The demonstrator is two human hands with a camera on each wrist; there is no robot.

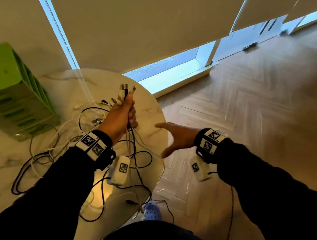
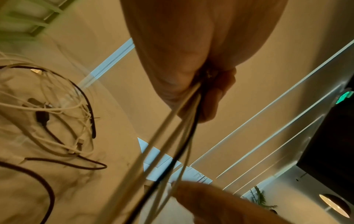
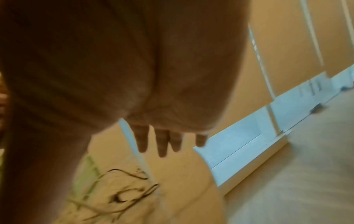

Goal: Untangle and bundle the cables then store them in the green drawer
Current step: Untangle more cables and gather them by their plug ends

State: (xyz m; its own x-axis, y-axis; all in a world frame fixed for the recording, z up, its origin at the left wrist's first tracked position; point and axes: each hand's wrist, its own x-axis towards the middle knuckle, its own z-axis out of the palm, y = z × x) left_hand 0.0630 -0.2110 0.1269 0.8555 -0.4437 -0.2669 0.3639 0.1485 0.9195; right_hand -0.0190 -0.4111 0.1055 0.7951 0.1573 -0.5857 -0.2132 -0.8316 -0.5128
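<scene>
My left hand [image 1: 125, 114] grips a bunch of black and white cables [image 1: 126, 89] above the round marble table [image 1: 151, 108], the plug ends sticking up past my fist. The strands hang down from my fist [image 2: 184, 136] toward the table's front edge. More cables [image 1: 43, 156] lie tangled on the table left of that hand. My right hand [image 1: 174, 138] hovers just off the table's right edge, fingers straight and spread [image 3: 161, 142], holding nothing. The green drawer unit [image 1: 6, 94] stands at the back left of the table, drawers closed.
Wooden herringbone floor [image 1: 265, 103] lies to the right of the table. Roller blinds [image 1: 147, 17] cover windows behind it. Some cable ends dangle over the table's front edge near my blue shoe [image 1: 152, 212].
</scene>
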